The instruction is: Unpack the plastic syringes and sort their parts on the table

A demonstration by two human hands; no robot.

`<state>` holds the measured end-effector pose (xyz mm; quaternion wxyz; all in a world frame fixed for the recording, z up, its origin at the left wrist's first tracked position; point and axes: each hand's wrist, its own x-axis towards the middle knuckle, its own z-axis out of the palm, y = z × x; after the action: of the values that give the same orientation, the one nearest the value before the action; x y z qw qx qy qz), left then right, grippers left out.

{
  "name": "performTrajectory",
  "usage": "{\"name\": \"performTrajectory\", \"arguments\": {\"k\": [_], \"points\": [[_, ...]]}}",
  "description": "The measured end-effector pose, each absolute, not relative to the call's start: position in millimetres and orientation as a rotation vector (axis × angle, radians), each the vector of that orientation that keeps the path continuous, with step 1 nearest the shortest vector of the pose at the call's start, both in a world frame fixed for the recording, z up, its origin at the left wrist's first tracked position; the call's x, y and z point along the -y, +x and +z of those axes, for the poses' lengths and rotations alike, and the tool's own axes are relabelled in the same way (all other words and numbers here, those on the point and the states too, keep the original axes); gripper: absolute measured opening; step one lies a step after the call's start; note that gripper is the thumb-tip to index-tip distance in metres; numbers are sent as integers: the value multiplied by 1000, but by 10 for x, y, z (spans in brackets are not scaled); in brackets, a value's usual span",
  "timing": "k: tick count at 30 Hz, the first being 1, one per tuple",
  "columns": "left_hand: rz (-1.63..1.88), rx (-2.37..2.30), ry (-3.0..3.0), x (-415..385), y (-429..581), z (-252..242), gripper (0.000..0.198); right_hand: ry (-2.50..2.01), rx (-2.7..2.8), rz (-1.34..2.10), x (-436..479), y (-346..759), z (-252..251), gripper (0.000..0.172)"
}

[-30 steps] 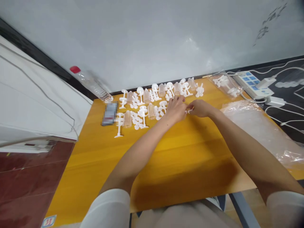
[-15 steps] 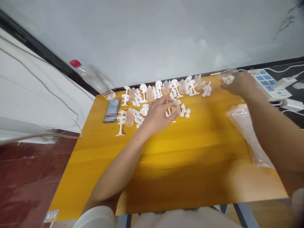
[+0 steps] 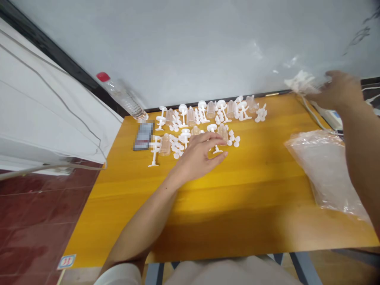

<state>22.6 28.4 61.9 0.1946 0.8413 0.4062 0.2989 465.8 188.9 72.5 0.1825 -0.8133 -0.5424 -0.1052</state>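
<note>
My left hand (image 3: 203, 155) hovers over the front row of parts, fingers apart and holding nothing. Beside its fingertips are a clear ribbed plastic barrel (image 3: 222, 133) and a white plunger-like piece (image 3: 217, 148). Small white nozzle-shaped pieces (image 3: 234, 138) lie just to the right. My right hand (image 3: 341, 89) is raised at the back right, closed on a clear plastic bag with white pieces inside (image 3: 301, 82). Blur hides how its fingers grip the bag. A back row of clear barrels (image 3: 191, 117) and white plungers (image 3: 203, 111) runs along the board.
A large clear plastic bag (image 3: 326, 170) lies flat at the right of the wooden table (image 3: 252, 209). A phone (image 3: 144, 135) and a red-capped bottle (image 3: 124, 99) are at the left. A power strip (image 3: 332, 120) sits partly hidden behind my right arm. A whiteboard (image 3: 192, 47) stands behind.
My right hand has lifted the bag of white pieces up and to the right, off the table. My left hand has drawn slightly back towards me, its fingers more apart.
</note>
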Motion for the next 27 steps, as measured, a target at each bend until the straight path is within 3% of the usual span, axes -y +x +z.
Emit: {"name": "performTrajectory", "arguments": {"k": [3, 5, 10, 13, 16, 19, 23, 27], "points": [[1015, -1075, 2153, -268, 181, 664, 28, -1972, 1584, -57, -1564, 4333, 1022, 95], [1135, -1069, 1949, -289, 135, 684, 41, -1761, 1603, 31, -1328, 4025, 1089, 84], [1305, -1025, 1577, -313, -3, 790, 67, -1284, 1651, 390, -755, 3219, 769, 63], [1510, -1085, 1536, -153, -87, 867, 57, -1132, 1709, 655, -380, 2914, 370, 53], [1746, -1228, 1690, 140, -191, 890, 29, -1161, 1777, 820, -44, 2820, 9, 50], [1382, -1276, 1921, 414, -295, 818, 14, -1224, 1879, 887, 154, 2853, -192, 47], [683, -1313, 1902, 563, -347, 566, 16, -1106, 1928, 1077, 224, 2882, -273, 44], [608, -1251, 1664, 539, -343, 364, 30, -965, 1887, 1248, 235, 2837, -340, 43]]}}
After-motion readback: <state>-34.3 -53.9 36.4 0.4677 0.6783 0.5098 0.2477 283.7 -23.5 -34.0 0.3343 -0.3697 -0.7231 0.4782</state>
